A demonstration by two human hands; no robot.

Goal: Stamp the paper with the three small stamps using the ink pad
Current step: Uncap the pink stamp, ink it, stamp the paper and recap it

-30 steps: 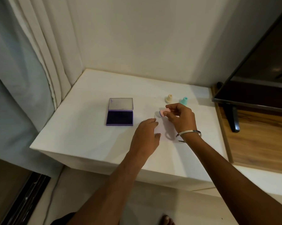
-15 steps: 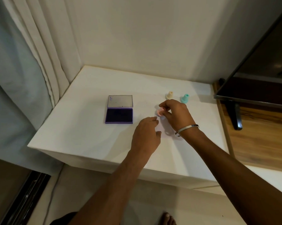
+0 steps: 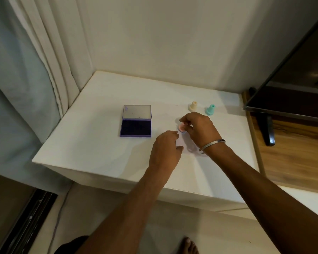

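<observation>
Right hand (image 3: 200,130) pinches pink stamp (image 3: 181,127) at table (image 3: 92,143) centre, over faint paper (image 3: 180,142). Left hand (image 3: 165,151) loose, empty, fingertips on paper. Ink pad (image 3: 135,128) open toward left edge. Cream stamp (image 3: 193,106), teal stamp (image 3: 210,109) toward back edge.

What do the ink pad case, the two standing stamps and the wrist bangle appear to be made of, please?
Ink pad case: likely purple plastic with a clear glossy lid, which catches the light. Cream stamp and teal stamp: probably matte moulded plastic, with smooth, even colour. Bangle: apparently polished metal, with a silvery shine.
</observation>
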